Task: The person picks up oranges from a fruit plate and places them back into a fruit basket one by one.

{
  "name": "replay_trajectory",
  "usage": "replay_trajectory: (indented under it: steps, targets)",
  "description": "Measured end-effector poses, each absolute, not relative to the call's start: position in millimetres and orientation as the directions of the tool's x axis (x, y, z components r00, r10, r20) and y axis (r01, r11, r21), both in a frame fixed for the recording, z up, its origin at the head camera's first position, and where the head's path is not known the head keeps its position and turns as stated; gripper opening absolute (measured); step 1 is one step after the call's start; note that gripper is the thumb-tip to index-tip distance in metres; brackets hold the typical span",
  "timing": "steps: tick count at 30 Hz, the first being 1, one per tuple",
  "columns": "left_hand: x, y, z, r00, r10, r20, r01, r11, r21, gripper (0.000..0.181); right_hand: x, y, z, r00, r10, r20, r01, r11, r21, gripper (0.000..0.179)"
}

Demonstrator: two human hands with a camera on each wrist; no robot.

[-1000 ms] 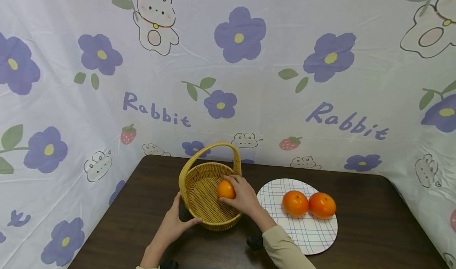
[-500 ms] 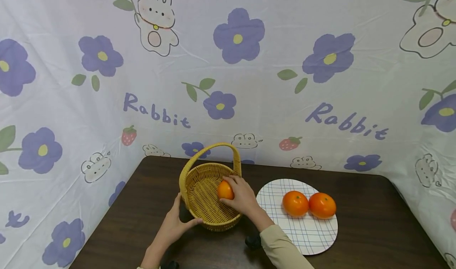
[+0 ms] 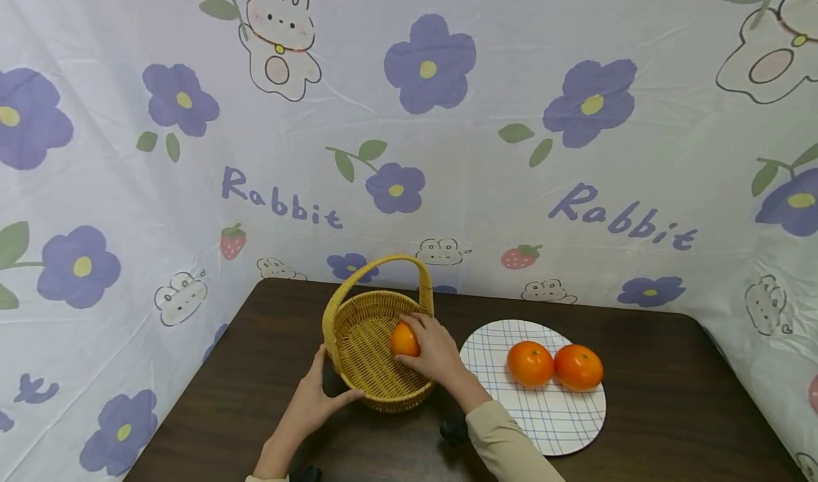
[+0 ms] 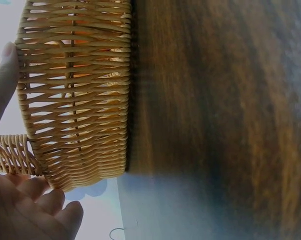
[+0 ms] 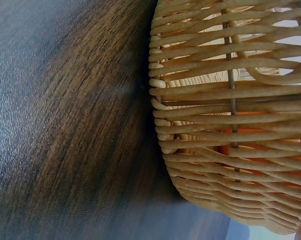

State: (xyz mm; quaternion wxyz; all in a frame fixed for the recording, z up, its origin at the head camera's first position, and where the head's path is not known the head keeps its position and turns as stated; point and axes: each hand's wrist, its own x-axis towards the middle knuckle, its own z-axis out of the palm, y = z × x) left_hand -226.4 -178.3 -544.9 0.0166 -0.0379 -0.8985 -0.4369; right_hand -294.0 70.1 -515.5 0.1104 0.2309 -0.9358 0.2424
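A yellow woven basket [image 3: 367,358] with an arched handle stands on the dark table. My left hand [image 3: 311,402] holds it at its near left side: the thumb lies at the near rim, and in the left wrist view the curled fingers [image 4: 53,202] are by the handle's base. Inside the basket, toward its right wall, my right hand [image 3: 436,352] grips an orange [image 3: 404,340] between thumb and fingers. Through the weave in the right wrist view, a patch of the orange [image 5: 255,137] shows. Most of the right hand is hidden there by the basket wall.
Right of the basket lies a round white placemat [image 3: 569,425] with a blue grid. Two more oranges, a left one [image 3: 530,365] and a right one [image 3: 578,368], sit side by side on it. A rabbit-and-flower cloth [image 3: 473,162] hangs behind the wooden table [image 3: 664,390].
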Motion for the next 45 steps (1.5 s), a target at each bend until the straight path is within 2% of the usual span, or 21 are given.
replay_trajectory:
  steps: [15,21,29,39,45]
  targets:
    - [-228,-177,-545,-0.997,0.059,0.059,0.083,0.617,0.782,0.112,-289,75,-516,-0.870,-0.371,0.324,-0.485,0.760,-0.433,0.072]
    - [-227,-177,-545,-0.996,0.062,0.065,0.089,0.613,0.785,0.112,-284,80,-513,-0.862,-0.366,0.351,-0.501,0.719,-0.481,0.069]
    - [-227,-179,-546,-0.996,0.065,0.056,0.084,0.610,0.788,0.114,-279,89,-515,-0.846,-0.346,0.406,-0.522,0.697,-0.492,0.065]
    - [-226,-180,-545,-0.997,0.060,0.047,0.074,0.621,0.781,0.114,-268,103,-508,-0.867,-0.292,0.403,-0.483,0.688,-0.542,0.065]
    - [-226,-180,-546,-0.998,0.051,0.048,0.069,0.625,0.778,0.114,-265,112,-505,-0.867,-0.274,0.417,-0.476,0.703,-0.528,0.065]
